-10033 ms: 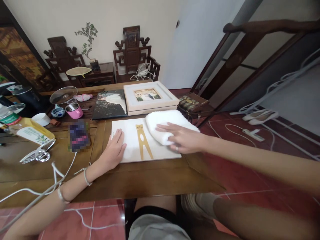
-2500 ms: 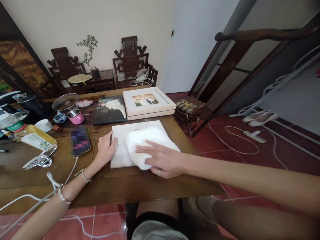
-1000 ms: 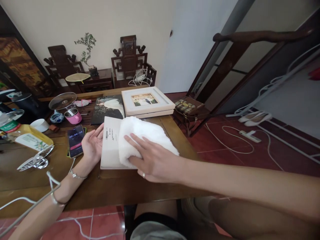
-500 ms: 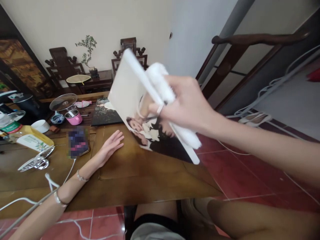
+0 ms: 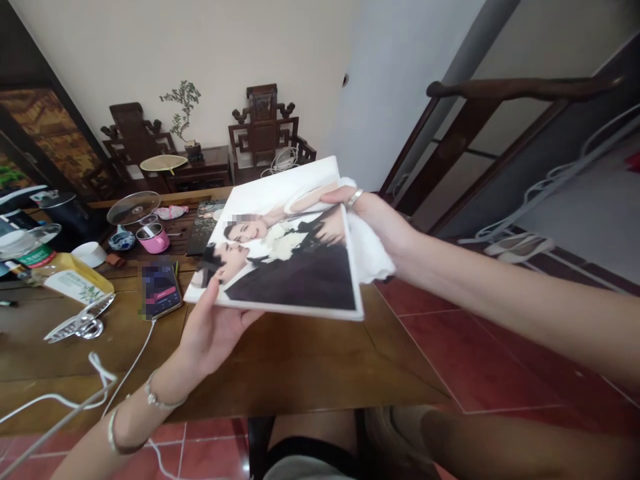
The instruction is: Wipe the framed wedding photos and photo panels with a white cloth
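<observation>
Between my two hands is a photo panel (image 5: 295, 280) with pale edges, held tilted above the wooden table (image 5: 310, 373). Its picture shows two people in dark and white clothes. My left hand (image 5: 213, 330) grips its near left edge, thumb on the face and fingers underneath. On the right side, my right hand (image 5: 367, 213) is closed on the panel's edge, thumb on top. A crumpled white cloth (image 5: 370, 250) hangs under that hand, against the panel's right edge. Part of a second, dark picture (image 5: 200, 233) lies behind the panel.
To the left are a phone (image 5: 163, 290) on a white cable, a clear hair claw (image 5: 85, 323), a bottle of yellow liquid (image 5: 75, 277) and a pink cup (image 5: 155, 239). A dark wooden chair (image 5: 465, 127) stands at right over the red tiled floor (image 5: 450, 347).
The photo panel has turned from steeply upright to a flatter tilt, face up, and moved left and lower. My left hand has left the tabletop and taken hold of its left edge.
</observation>
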`<action>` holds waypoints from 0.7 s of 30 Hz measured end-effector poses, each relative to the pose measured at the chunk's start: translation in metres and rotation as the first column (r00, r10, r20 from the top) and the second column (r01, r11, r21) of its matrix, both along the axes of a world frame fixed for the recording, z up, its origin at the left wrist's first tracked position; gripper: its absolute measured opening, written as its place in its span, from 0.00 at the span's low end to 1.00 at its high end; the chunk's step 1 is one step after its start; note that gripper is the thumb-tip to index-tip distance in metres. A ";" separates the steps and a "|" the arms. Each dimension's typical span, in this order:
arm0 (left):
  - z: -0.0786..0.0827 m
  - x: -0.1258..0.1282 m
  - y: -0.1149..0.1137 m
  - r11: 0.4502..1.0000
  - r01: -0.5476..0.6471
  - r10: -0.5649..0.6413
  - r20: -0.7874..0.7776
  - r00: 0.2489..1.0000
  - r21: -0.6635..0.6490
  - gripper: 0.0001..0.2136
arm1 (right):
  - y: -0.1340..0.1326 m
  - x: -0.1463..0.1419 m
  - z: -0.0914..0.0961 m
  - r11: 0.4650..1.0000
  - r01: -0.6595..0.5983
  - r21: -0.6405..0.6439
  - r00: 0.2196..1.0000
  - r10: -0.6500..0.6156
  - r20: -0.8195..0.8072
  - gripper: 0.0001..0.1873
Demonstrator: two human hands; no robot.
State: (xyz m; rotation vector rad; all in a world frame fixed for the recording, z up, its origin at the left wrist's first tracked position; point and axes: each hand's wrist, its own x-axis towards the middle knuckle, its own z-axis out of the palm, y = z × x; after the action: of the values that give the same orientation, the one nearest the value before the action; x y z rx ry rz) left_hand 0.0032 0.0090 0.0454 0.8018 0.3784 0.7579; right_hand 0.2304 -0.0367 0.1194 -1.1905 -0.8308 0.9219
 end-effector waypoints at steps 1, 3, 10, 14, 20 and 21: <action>0.005 0.001 -0.003 1.000 -0.026 0.026 -0.009 1.000 -0.011 0.16 | -0.001 -0.004 0.001 0.998 -0.058 -0.004 0.998 0.058 -0.007 0.12; 0.014 -0.001 -0.003 0.995 -0.097 0.097 -0.026 0.995 -0.016 0.19 | 0.000 -0.005 0.002 0.989 -0.149 0.006 0.987 0.148 0.066 0.15; 0.048 -0.022 0.029 0.907 -0.405 0.401 -0.057 0.914 -0.112 0.21 | -0.015 0.043 0.020 0.989 -0.140 0.052 0.252 -0.015 0.968 0.09; 0.055 -0.013 0.054 0.888 -0.446 0.444 -0.046 0.895 -0.114 0.18 | -0.041 0.028 -0.003 0.983 -0.172 -0.056 -0.406 -0.019 0.914 0.19; 0.046 0.010 0.093 0.903 -0.426 0.427 0.007 0.904 -0.066 0.14 | -0.067 -0.014 -0.083 0.950 -0.191 -0.246 -0.567 0.098 0.818 0.10; 0.044 0.013 0.098 0.904 -0.424 0.425 0.001 0.905 -0.056 0.14 | -0.070 -0.016 -0.086 0.930 -0.192 -0.314 -0.532 0.170 0.830 0.09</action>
State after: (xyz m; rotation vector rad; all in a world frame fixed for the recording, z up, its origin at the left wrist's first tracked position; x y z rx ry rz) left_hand 0.0162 0.1072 0.0895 0.6677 0.5703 1.1554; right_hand 0.2147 -0.1070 0.0338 -1.7383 -2.7490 -0.4349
